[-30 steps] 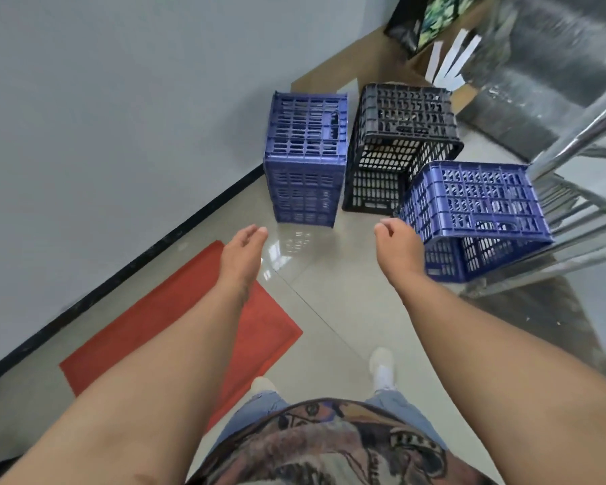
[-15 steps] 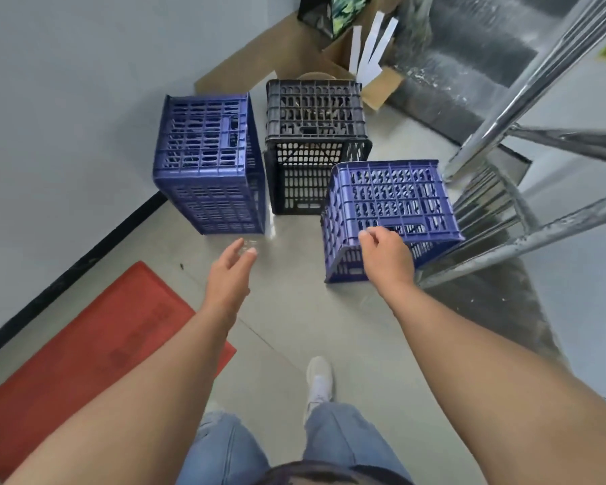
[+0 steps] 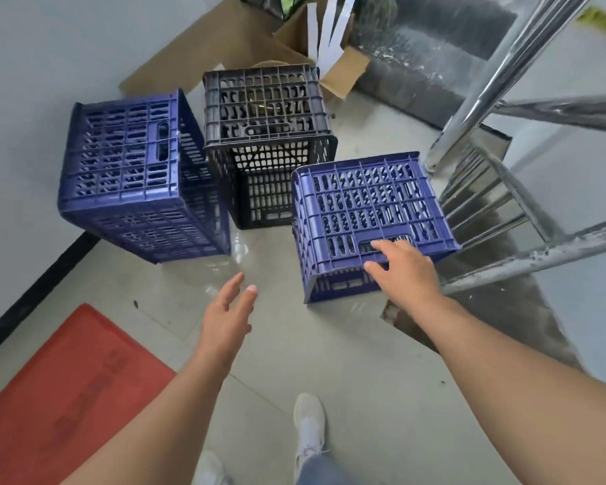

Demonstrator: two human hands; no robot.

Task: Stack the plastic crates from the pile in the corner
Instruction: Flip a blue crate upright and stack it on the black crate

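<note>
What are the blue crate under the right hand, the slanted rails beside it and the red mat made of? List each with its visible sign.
Blue crate: looks like moulded plastic, semi-gloss; slotted lattice walls with a cut-out handle the right hand grips.
Slanted rails: apparently metal, polished but smudged; they show mirror-like reflections.
Red mat: unclear, perhaps rubber or plastic sheet; flat, matte, with faint markings.

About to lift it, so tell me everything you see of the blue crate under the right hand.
The near blue crate is lattice plastic, lying on its side on the floor, a slotted wall with a handle slot facing up. The right hand rests on that wall, fingertips in the slot. It sits beside the black crate, before the metal rack.
</note>
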